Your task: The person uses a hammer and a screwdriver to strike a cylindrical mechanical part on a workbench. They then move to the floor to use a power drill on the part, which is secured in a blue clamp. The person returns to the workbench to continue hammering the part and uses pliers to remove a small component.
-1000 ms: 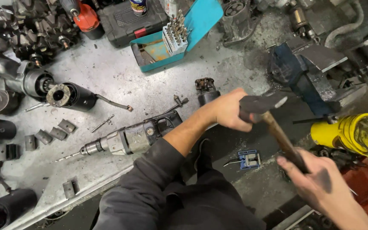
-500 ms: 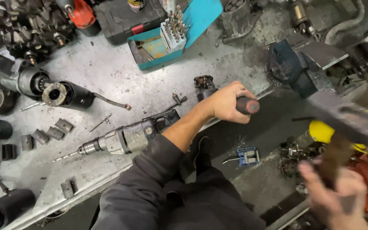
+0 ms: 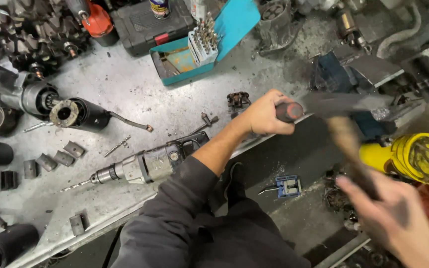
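Note:
My left hand (image 3: 261, 115) is closed around a short tool with a dark reddish butt end (image 3: 290, 111), held level at the bench's front edge and pointing toward a blue bench vise (image 3: 341, 79). My right hand (image 3: 393, 223), lower right, grips the wooden handle of a hammer (image 3: 346, 144). The blurred hammer head (image 3: 343, 103) is right beside the tool's butt end. What the tool's tip touches is hidden by my left hand.
An old electric drill (image 3: 145, 166) lies on the metal bench (image 3: 135, 89) left of my forearm. A teal drill-bit case (image 3: 199, 49) stands open behind it. Dark motor parts (image 3: 70, 113) crowd the left. A yellow canister (image 3: 413, 156) and a small blue clamp (image 3: 289, 186) sit below the bench.
The hammer rose to the right half a second ago and has swung back down to the tool's butt end. My left hand has stayed in place.

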